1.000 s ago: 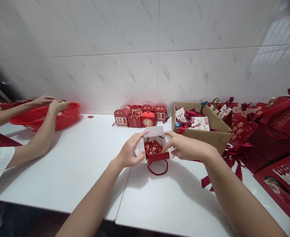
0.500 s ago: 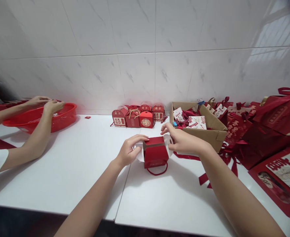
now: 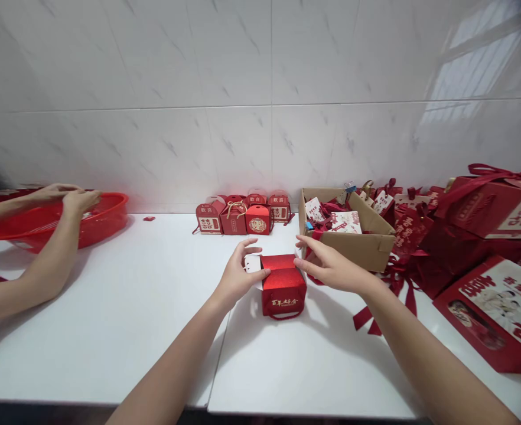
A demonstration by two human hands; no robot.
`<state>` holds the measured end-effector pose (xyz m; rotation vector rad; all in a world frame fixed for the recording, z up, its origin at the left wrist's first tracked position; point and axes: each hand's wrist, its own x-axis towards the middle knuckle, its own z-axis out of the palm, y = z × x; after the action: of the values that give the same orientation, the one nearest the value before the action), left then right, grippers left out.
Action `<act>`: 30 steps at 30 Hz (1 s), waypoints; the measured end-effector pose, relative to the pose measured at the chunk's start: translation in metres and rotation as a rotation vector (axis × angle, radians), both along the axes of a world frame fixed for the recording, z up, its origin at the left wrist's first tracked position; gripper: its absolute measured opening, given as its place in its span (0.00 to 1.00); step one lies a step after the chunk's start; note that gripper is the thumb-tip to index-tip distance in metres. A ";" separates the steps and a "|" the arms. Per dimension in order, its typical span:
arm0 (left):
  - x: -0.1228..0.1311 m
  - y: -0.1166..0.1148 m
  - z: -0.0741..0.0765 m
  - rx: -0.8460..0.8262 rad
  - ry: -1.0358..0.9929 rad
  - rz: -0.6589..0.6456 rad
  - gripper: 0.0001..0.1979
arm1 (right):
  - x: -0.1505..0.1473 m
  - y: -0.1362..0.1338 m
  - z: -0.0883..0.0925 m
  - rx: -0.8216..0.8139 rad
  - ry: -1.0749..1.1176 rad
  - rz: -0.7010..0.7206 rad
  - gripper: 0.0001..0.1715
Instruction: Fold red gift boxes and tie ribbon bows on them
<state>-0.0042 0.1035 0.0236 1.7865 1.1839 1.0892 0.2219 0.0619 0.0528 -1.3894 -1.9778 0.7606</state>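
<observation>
Under red box flaps (image 3: 282,262), hidden interior.

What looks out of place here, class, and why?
A small flat red piece lies alone on the white table, between the red basin and the row of red boxes, touching neither, so it looks stray.

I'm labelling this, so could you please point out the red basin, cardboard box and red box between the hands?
Red basin (image 3: 104,225), head view, outer wall.
Cardboard box (image 3: 360,249), head view, front wall.
Red box (image 3: 284,291), head view, front panel.
</observation>
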 end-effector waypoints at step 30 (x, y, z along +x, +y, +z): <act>0.023 -0.013 -0.022 0.437 0.212 -0.163 0.19 | 0.068 -0.035 -0.054 0.011 -0.586 -0.395 0.20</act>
<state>0.0188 0.0910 0.0013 2.3386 0.9441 1.1446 0.2901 0.0272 -0.0015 -2.0847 -1.9952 0.1648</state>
